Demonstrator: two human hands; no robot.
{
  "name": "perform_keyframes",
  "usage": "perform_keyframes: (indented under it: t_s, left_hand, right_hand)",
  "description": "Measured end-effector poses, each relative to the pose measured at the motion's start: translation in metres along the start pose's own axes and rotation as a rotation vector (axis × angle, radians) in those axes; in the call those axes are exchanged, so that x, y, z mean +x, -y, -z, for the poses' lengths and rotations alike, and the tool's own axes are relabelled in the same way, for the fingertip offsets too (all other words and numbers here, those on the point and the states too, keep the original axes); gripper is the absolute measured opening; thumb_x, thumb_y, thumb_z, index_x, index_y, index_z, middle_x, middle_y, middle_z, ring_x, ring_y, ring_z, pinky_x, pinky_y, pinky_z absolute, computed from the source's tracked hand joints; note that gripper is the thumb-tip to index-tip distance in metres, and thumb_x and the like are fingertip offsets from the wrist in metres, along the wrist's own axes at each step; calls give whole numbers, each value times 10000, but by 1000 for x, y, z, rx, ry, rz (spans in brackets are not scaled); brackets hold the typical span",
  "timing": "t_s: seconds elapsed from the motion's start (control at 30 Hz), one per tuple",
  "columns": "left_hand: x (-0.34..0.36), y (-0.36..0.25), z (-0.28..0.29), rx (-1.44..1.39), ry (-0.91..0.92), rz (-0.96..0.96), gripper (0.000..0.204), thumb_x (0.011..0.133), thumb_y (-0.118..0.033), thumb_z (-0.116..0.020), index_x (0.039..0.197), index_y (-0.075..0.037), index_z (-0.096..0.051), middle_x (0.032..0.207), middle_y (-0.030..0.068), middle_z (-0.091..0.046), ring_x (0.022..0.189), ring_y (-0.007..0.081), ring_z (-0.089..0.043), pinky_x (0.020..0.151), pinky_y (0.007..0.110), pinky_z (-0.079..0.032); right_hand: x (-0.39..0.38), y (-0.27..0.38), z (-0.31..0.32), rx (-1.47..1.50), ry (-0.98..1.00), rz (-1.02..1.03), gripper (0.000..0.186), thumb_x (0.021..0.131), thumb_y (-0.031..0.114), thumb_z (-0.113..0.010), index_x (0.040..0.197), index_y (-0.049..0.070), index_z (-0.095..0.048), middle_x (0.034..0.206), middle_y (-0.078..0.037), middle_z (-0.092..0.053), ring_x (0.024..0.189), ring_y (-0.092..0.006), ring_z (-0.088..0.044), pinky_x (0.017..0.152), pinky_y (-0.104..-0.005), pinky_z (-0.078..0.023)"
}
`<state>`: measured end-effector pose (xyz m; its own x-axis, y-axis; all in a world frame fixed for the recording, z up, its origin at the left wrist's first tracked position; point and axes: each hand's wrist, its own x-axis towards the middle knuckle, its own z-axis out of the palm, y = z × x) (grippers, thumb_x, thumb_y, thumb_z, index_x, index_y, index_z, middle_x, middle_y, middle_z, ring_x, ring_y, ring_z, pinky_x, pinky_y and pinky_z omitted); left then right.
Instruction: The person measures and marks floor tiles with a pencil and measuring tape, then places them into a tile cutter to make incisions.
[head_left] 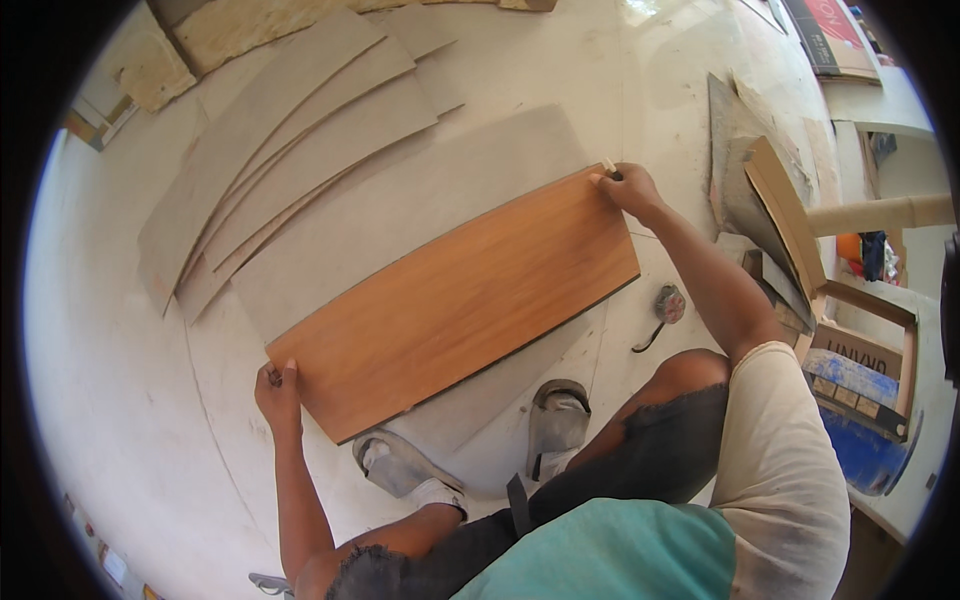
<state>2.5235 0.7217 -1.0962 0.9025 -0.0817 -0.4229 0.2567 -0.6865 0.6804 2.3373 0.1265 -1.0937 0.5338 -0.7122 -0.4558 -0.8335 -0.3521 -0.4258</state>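
A wood-grain brown board [460, 300] lies tilted in front of me, its edges dark and its right end higher in the picture. My left hand [279, 395] grips its left end, thumb on the top face and fingers curled at the edge. At the far right corner, my right hand [632, 190] is closed on the board. A small white-tipped dark thing, perhaps a marker, sticks out between those fingers; its kind is unclear. Grey panels show beyond the board and under its near edge. To its right, a round tape measure [670, 303] sits on the floor with its dark strap trailing.
Several grey boards [300, 150] lie fanned out at the far left. My sandalled feet [395, 465] are close to the board's near edge. At the right are a blue drum [865, 455], an open cardboard box [785, 205] and leaning offcuts [735, 150].
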Motion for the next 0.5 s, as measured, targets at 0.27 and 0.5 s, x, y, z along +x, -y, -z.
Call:
perform_keyframes:
  t_s: [0.27,0.5]
  left_hand:
    - [12,-11,-12,187,-76,-178,367,801,-241,-742,1012,41,-638,826,116,-679,721,155,-631,649,298,-507]
    - [-4,-30,3,28,-64,39,339,801,-207,-717,1002,51,-630,864,116,-681,767,160,-639,694,284,-501]
  right_hand:
    - [1,-32,16,0,-33,5,368,843,375,-675,963,27,-670,664,12,-550,549,-74,-470,457,-277,-375]
    - [-9,-8,3,71,37,-11,336,877,347,-667,796,47,-541,557,33,-423,410,-64,-371,354,-255,-290]
